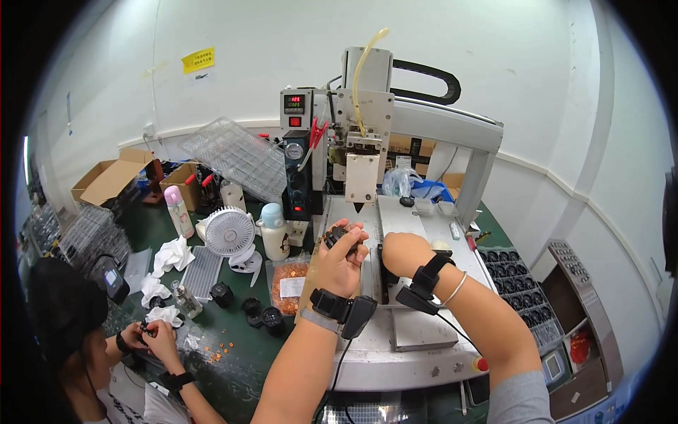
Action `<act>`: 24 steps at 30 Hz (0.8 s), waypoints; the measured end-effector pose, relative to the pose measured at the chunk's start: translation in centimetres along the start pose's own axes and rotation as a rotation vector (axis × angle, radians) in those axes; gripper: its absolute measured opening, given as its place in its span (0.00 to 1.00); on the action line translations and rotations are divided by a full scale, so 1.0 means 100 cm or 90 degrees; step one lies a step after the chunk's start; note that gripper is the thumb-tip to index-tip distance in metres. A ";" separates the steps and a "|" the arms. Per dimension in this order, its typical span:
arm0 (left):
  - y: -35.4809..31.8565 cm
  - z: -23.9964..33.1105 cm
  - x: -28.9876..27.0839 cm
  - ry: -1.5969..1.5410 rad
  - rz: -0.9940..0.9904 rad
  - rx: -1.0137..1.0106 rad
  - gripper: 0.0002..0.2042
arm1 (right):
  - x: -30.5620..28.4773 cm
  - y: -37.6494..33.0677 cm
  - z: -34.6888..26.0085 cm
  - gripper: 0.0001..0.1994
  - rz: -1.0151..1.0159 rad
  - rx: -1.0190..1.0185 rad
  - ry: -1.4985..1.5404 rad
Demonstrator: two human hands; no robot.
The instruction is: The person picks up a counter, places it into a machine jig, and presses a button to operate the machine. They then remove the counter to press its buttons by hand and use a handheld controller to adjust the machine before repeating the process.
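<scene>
My left hand (pixel 337 270) is raised palm-up in front of the machine, its fingers curled round a small black plastic part (pixel 339 238). My right hand (pixel 407 250) reaches down over the machine bed (pixel 413 222), beside a dark fixture (pixel 388 272); its back faces me and the fingers are hidden, so what it touches cannot be seen. Above and behind both hands hangs the white machine head (pixel 361 178) with a dark pointed tip (pixel 359 208). Each wrist wears a black strapped device.
Left on the green table stand a white fan (pixel 230 233), a bottle (pixel 274 233) and a bag of orange pieces (pixel 288 286). A co-worker's hands (pixel 154 338) handle a small dark part at lower left. A tray of black round parts (pixel 522 290) lies right. A red button (pixel 481 364) sits in front.
</scene>
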State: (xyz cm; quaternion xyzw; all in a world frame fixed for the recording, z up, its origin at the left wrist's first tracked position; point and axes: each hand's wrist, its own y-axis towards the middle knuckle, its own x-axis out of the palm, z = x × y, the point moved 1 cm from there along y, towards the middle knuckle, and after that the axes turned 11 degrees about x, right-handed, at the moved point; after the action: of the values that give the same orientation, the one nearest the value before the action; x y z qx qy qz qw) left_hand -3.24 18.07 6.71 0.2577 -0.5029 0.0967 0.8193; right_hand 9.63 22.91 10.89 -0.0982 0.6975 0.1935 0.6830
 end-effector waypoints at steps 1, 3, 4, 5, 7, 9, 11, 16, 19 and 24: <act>0.001 0.000 -0.002 0.021 -0.020 0.014 0.15 | 0.000 -0.001 0.000 0.11 -0.002 0.002 0.001; 0.001 0.000 -0.003 0.044 -0.040 0.026 0.13 | -0.004 0.005 -0.003 0.19 -0.024 -0.006 -0.013; 0.001 0.000 -0.003 0.065 -0.041 0.036 0.12 | -0.020 0.007 -0.008 0.26 -0.124 0.069 0.015; 0.001 0.001 -0.004 0.086 -0.042 0.047 0.12 | -0.012 0.009 -0.007 0.26 -0.125 0.069 0.017; 0.001 0.001 -0.002 0.089 -0.049 0.054 0.11 | 0.005 0.014 -0.002 0.27 0.112 0.012 0.017; 0.001 0.001 -0.001 0.092 -0.057 0.058 0.10 | 0.020 0.018 0.000 0.28 -0.085 0.001 0.088; 0.002 -0.001 0.001 0.106 -0.047 0.059 0.09 | 0.025 0.021 0.006 0.28 0.138 -0.013 0.075; 0.000 0.001 0.000 0.175 -0.067 0.034 0.09 | -0.070 -0.016 0.042 0.21 0.207 -0.157 0.325; -0.010 0.003 0.010 0.241 -0.059 0.040 0.13 | -0.113 -0.089 0.081 0.14 0.039 -0.201 0.494; -0.025 -0.007 0.017 0.539 -0.260 0.211 0.21 | -0.058 -0.174 0.166 0.15 -0.253 -0.066 -0.057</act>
State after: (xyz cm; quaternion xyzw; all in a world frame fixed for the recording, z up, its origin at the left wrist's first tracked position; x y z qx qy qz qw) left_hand -0.86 16.12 7.18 0.4159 -0.0432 0.1091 0.9018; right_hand 32.12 13.11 14.41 -0.2603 0.6224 0.0948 0.7321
